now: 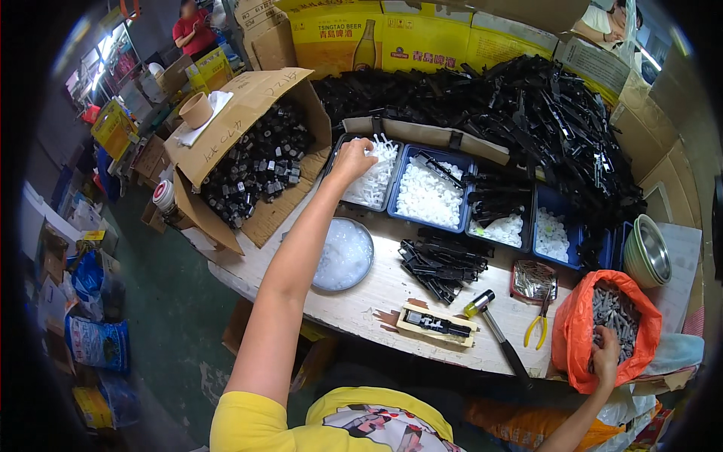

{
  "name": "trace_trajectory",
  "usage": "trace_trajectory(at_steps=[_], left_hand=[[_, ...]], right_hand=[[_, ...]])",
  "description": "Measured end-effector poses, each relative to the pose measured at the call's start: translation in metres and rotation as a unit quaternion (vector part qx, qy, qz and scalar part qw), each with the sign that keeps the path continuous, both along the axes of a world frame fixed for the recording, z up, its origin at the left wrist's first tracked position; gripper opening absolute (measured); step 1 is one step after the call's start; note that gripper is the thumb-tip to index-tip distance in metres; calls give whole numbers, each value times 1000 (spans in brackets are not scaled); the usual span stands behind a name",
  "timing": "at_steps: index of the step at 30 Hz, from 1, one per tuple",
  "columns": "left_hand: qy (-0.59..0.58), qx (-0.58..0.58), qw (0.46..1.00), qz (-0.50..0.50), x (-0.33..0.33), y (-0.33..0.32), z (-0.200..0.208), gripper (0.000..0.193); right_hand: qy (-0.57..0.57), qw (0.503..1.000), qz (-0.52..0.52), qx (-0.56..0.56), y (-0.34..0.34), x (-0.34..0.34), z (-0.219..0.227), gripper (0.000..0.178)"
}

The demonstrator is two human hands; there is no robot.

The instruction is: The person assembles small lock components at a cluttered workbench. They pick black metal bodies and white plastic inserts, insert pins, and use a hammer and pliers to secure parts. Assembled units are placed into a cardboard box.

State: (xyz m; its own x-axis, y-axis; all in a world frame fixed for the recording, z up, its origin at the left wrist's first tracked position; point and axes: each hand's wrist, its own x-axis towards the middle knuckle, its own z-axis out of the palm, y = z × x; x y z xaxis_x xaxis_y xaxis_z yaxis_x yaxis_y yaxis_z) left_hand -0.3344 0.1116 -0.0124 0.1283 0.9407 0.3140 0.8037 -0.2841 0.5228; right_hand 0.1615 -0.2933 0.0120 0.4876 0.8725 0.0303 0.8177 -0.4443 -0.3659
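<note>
My left hand (352, 160) reaches over a dark bin of long white plastic pins (374, 181), its fingers curled together at the pins; what they pinch is hidden. At the right, my right hand (605, 355) dips into an orange plastic bag (570, 331) filled with grey elongated parts (616, 310). Its fingers bend down among those parts, and I cannot make out what is between them. On the table's front part, a black part lies in a pale wooden fixture (410, 325). A hammer (501, 339) rests beside it, head toward the back.
Blue bins of small white parts (429, 197) line up beside the pins. Black plastic parts pile (527, 105) behind them; more lie stacked (444, 264) in front. Also here are a round bowl (343, 255), yellow-handled pliers (538, 328), a tray of metal pins (533, 280) and a cardboard box (233, 113).
</note>
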Motion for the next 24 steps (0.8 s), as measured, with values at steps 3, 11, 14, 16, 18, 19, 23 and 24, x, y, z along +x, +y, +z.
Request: trace_trajectory(at_steps=[3, 11, 14, 16, 18, 19, 23, 24], left_hand=[[-24, -29, 999, 4, -1, 3, 6, 25], [-512, -114, 851, -28, -17, 6, 9, 11], [-597, -117, 793, -39, -23, -4, 14, 15], [-599, -109, 790, -65, -25, -15, 16, 19], [-601, -121, 785, -90, -25, -39, 25, 21], [-588, -137, 790, -104, -31, -50, 25, 19], [-539, -134, 824, -109, -47, -113, 21, 14], [-519, -138, 839, -86, -52, -133, 21, 12]], right_hand=[[-28, 1000, -4, 7, 7, 6, -3, 24], [38, 981, -31, 185, -10, 24, -17, 6], [50, 979, -62, 188, -9, 30, -20, 4], [57, 979, -77, 181, -6, 31, -21, 5], [83, 976, -93, 181, -5, 34, -26, 6], [97, 974, -97, 179, -4, 34, -29, 7], [9, 985, -80, 151, -8, 31, -33, 18], [-68, 986, -66, 136, -11, 36, -39, 19]])
